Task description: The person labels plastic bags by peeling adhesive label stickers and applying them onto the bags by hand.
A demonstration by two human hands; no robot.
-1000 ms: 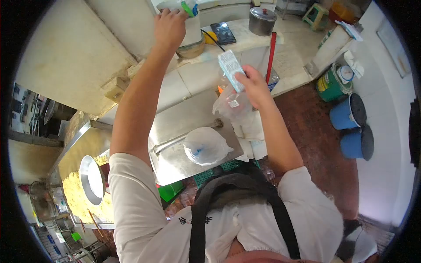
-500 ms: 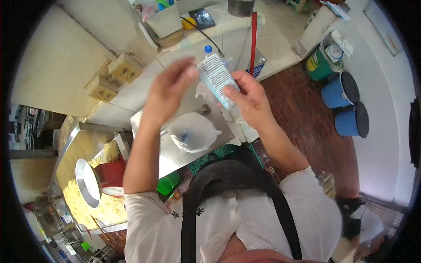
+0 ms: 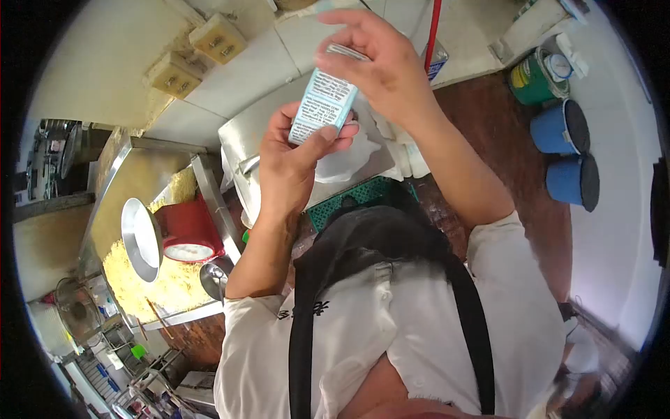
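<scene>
A stack of light-blue and white printed labels (image 3: 321,101) is tilted in front of me, covered in small black text too fine to read reliably. My left hand (image 3: 296,150) is closed around its lower end, thumb on the printed face. At the upper end, my right hand (image 3: 380,66) pinches the top corner between thumb and index finger, its other fingers stretched out. Beneath my hands, a white plastic bag (image 3: 347,162) rests on a metal surface (image 3: 244,136), partly hidden by my left hand.
To the left, a tray of yellow noodles (image 3: 183,290) holds a red container (image 3: 192,220) and a metal bowl (image 3: 142,239). A ladle (image 3: 215,279) lies by its edge. Blue buckets (image 3: 558,129) and a green bucket (image 3: 534,80) line the right wall. A green crate (image 3: 349,199) sits below.
The labels have passed from my right hand's grip into my left hand, which came in from the left. My right hand has moved up to their top end. The view has tilted downward.
</scene>
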